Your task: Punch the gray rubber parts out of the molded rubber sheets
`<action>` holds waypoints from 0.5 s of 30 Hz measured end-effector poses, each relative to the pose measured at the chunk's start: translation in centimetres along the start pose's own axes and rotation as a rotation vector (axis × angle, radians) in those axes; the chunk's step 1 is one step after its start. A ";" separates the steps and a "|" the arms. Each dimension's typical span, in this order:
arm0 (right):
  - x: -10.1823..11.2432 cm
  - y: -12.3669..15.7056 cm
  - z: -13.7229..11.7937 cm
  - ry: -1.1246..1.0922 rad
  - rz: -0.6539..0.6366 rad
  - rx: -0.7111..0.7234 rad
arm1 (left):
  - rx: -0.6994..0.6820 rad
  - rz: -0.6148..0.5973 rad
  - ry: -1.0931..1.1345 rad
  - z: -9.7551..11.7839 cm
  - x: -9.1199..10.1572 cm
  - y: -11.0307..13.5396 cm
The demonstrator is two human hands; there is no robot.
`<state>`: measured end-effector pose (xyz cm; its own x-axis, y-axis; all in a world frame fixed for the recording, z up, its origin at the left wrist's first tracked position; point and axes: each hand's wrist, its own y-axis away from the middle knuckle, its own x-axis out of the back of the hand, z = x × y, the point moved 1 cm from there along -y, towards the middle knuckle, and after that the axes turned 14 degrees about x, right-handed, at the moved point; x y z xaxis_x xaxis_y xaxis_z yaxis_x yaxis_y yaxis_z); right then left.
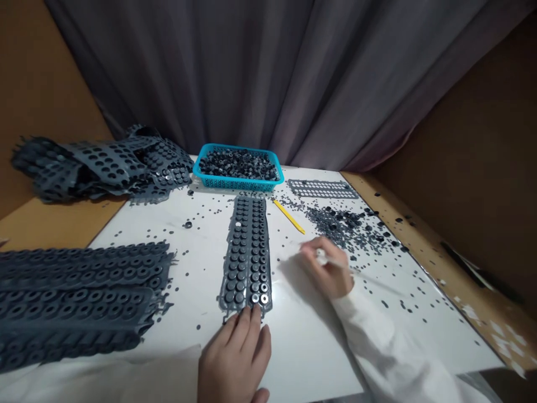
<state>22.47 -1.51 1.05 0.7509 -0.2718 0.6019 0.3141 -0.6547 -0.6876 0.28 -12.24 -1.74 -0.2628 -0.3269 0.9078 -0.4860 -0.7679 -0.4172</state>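
Note:
A dark grey moulded rubber sheet (247,252) lies lengthwise on the white table, with rows of round ring-shaped pieces in it. One spot near its far left shows white through a hole. My left hand (237,355) is laid flat, its fingertips on the sheet's near edge. To the right of the sheet, above the table, my right hand (329,266) grips a thin white pen-like tool (321,254), blurred by motion. The tool's front end points left toward the sheet; its exact kind cannot be made out.
A blue basket (239,183) full of small black pieces stands behind. Stacked rubber sheets (75,302) lie left, crumpled punched sheets (104,165) far left. A yellow stick (288,216), scattered black scraps (344,224) and a punched strip (323,188) lie right.

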 end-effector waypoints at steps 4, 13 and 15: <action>-3.3 0.6 -4.8 -0.522 -0.325 0.329 | 0.026 0.096 0.029 0.1 -0.3 0.0; -3.2 1.4 -4.2 -0.588 -0.362 0.288 | -0.088 -0.023 -0.019 -0.7 -0.3 0.0; -3.3 1.6 -4.1 -0.576 -0.369 0.302 | -0.084 -0.056 -0.022 -0.7 -0.4 0.1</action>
<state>18.14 -4.49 -0.36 0.7253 0.3943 0.5643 0.6880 -0.3868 -0.6141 -0.27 -11.84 -2.18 -0.2153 -0.2976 0.9301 -0.5677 -0.7368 -0.3672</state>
